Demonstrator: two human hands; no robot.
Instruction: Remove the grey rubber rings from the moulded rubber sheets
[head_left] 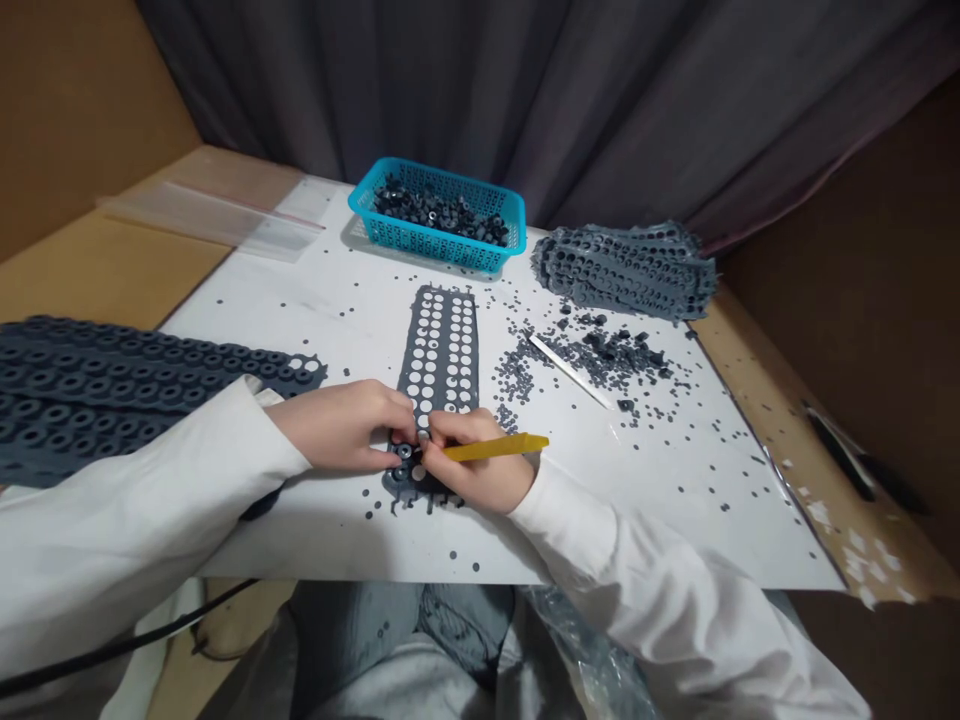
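White counter (pixel 645 520), slip risk lower centre
Right fingers (pixel 454 428) pinching a flat yellow tool (pixel 499 447) could skid off the grey perforated strip (pixel 445 350) into the left fingers (pixel 396 420), curled close (can't tell if pinching).

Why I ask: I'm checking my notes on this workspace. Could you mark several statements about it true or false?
1. The right hand holds a yellow tool. True.
2. The left hand is on the turquoise basket. False: it is at the near end of the perforated grey sheet.
3. The basket holds small dark parts. True.
4. The white stick lies inside the basket. False: it lies on the white surface, by scattered dark bits.
5. A dark curtain hangs behind the basket. True.
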